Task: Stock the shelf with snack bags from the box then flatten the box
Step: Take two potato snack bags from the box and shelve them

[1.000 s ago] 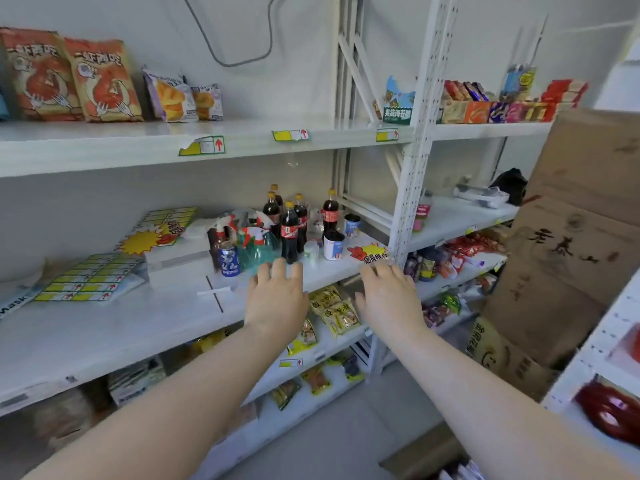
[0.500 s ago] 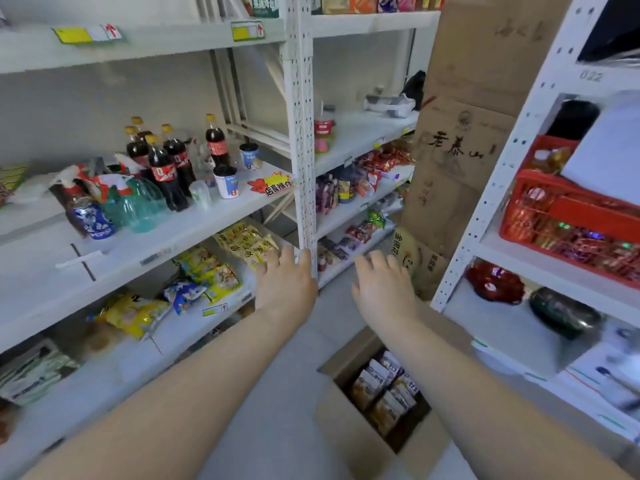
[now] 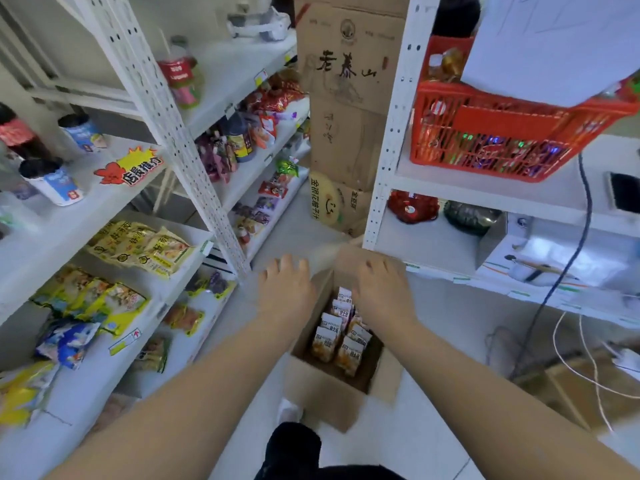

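Note:
An open cardboard box stands on the floor below me, with several small white and orange snack bags upright inside. My left hand hovers palm down over the box's left edge, fingers spread, holding nothing. Over the far right corner of the box my right hand is held palm down, empty, fingers apart. The white shelf unit on my left carries yellow snack bags on a lower level.
Stacked brown cartons stand at the aisle's end. A second white shelf on the right holds a red basket. Cables and flat cardboard lie on the floor at right. My foot stands beside the box.
My view has swung down and to the right, from the drinks shelf to the floor. Both hands have come down over the open box, which has come into view.

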